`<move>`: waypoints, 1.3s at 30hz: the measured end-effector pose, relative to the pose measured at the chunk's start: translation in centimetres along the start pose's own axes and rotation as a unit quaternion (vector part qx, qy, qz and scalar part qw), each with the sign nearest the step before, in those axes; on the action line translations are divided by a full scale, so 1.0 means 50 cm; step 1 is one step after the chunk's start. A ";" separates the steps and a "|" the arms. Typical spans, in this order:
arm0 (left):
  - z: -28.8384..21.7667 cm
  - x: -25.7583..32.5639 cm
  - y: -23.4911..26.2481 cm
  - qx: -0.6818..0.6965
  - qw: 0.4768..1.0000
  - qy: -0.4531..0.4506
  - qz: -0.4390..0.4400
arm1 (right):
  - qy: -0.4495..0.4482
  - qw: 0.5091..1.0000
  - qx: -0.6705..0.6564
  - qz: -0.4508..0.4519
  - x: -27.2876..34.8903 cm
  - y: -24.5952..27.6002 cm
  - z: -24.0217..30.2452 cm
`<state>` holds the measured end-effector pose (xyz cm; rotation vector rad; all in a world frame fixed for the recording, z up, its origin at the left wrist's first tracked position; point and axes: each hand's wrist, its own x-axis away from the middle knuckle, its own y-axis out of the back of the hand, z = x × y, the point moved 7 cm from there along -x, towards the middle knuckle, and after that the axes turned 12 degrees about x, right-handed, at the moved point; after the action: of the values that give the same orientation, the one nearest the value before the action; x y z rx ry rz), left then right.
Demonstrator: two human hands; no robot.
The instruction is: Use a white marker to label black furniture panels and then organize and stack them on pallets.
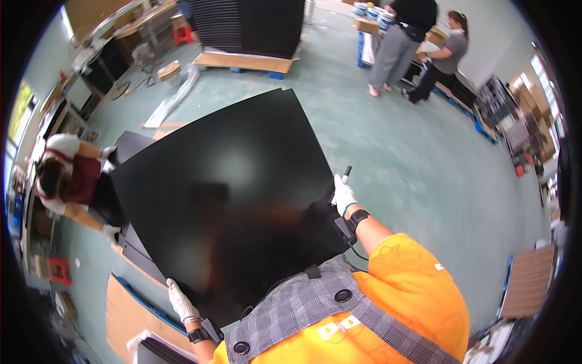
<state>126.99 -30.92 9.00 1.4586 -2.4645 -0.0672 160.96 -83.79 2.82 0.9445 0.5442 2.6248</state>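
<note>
A large, glossy black panel (pixel 242 158) spans the space before me, tilted and reflecting light. My left hand (pixel 182 300), in a white glove, is closed on its near left edge, with some fingers hidden. Along the right edge, my white-gloved right hand (pixel 344 194) grips the same panel. A dark marker pen (pixel 347 172) sticks up from that right hand. Beyond the panel's left edge lies another dark panel (pixel 134 145), partly covered by mine. A co-worker (pixel 70 176) bends over there, both gloved hands at its edges.
Cardboard (pixel 130 309) lies on the floor at lower left, beside a red stool (pixel 59 270). A tall black stack (pixel 248 24) stands on a pallet (pixel 242 62) ahead. Two people (pixel 400 45) stand by a bench at far right. A brown board stack (pixel 528 282) sits at right.
</note>
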 end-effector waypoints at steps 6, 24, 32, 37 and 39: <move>-0.025 -0.006 -0.001 0.063 0.989 0.119 -0.063 | 0.093 0.987 -0.092 0.091 -0.058 -0.148 0.088; -0.076 0.057 0.036 -0.207 0.898 0.328 -0.206 | 0.079 0.959 0.137 0.236 -0.111 -0.530 0.369; -0.046 0.003 0.060 -0.185 0.897 0.331 -0.229 | 0.086 0.946 0.205 0.236 -0.096 -0.648 0.414; -0.077 -0.056 0.073 -0.176 0.892 0.350 -0.224 | 0.093 0.950 0.198 0.225 -0.078 -0.706 0.434; -0.067 -0.069 0.081 -0.176 0.891 0.353 -0.225 | 0.104 0.944 0.219 0.223 -0.064 -0.731 0.444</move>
<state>125.95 -25.62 12.19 1.5069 -1.4276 -0.0571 183.31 -47.25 0.66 1.0138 1.1198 3.1023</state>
